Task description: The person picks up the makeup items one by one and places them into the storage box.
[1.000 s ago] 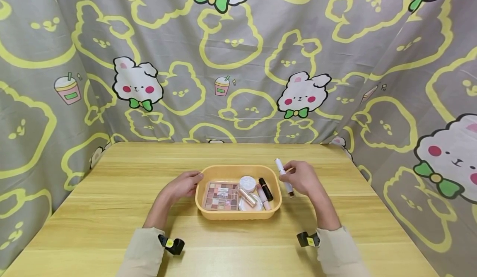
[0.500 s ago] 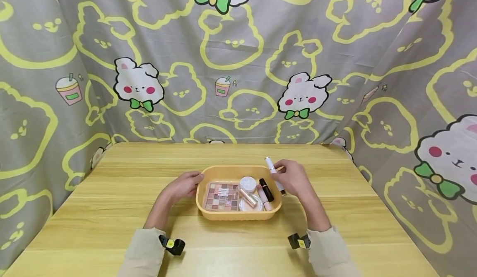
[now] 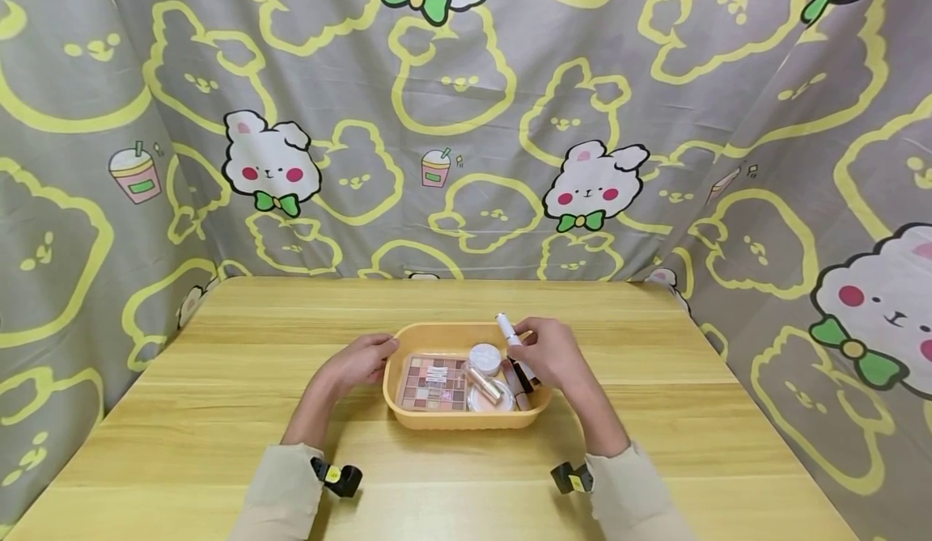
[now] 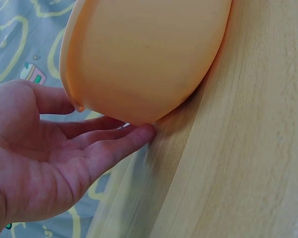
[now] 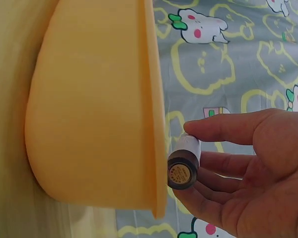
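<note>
My right hand [image 3: 548, 351] pinches a slim white makeup stick [image 3: 506, 327] between thumb and fingers, over the right end of a yellow plastic basket [image 3: 466, 421]. The stick slants, and its brown end with a round label [image 5: 180, 173] faces the camera in the right wrist view, right at the rim. My left hand [image 3: 360, 361] holds the basket's left end, thumb at the rim and fingers against the outer wall [image 4: 149, 59]. Inside lie an eyeshadow palette [image 3: 418, 383], a white round jar [image 3: 484, 358], a lipstick [image 3: 482, 385], a round compact [image 3: 480, 403] and a partly covered black tube [image 3: 521, 378].
A pale pink tube [image 3: 522, 400] lies beside the black one in the basket. The basket stands on a wooden table [image 3: 437, 492]. A grey curtain [image 3: 349, 64] with rabbit prints hangs behind the table and along both sides.
My right hand has carried the white makeup stick leftward, from beside the basket to over its right end. My left hand has stayed at the basket's left end.
</note>
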Available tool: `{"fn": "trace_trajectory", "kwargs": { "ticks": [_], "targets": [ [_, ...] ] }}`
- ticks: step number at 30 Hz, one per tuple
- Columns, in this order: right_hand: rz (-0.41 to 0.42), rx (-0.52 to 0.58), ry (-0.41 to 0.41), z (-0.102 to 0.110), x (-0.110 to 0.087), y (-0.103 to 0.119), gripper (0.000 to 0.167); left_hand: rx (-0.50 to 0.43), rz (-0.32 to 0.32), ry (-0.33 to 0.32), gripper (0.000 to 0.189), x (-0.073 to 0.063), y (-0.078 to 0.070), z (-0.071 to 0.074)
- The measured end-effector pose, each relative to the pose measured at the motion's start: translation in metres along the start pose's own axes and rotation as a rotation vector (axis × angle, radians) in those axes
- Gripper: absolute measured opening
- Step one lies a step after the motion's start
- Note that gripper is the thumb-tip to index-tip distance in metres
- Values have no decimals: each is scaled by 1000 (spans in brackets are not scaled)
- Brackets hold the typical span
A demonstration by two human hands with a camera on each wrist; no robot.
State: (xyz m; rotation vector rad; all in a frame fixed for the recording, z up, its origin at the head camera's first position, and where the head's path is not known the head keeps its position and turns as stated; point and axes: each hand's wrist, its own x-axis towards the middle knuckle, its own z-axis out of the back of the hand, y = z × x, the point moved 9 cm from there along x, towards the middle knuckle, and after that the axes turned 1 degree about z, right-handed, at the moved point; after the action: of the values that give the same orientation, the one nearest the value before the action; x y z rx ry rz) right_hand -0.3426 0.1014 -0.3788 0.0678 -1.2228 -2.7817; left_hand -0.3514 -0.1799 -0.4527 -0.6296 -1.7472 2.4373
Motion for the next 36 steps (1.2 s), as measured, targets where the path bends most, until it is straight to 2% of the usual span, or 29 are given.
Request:
{"fn": "trace_trajectory", "kwargs": {
  "ticks": [5,12,36],
  "targets": [
    [33,-44,-8,-6,-1,6,30,11,-1,7,59,0,-1,-1],
    [51,-38,14,-16,-3,10,28,-7,26,-8,59,2,2,0],
    [134,-77,48,-34,-8,24,22,0,29,-22,60,1,2,0]
  ]
}}
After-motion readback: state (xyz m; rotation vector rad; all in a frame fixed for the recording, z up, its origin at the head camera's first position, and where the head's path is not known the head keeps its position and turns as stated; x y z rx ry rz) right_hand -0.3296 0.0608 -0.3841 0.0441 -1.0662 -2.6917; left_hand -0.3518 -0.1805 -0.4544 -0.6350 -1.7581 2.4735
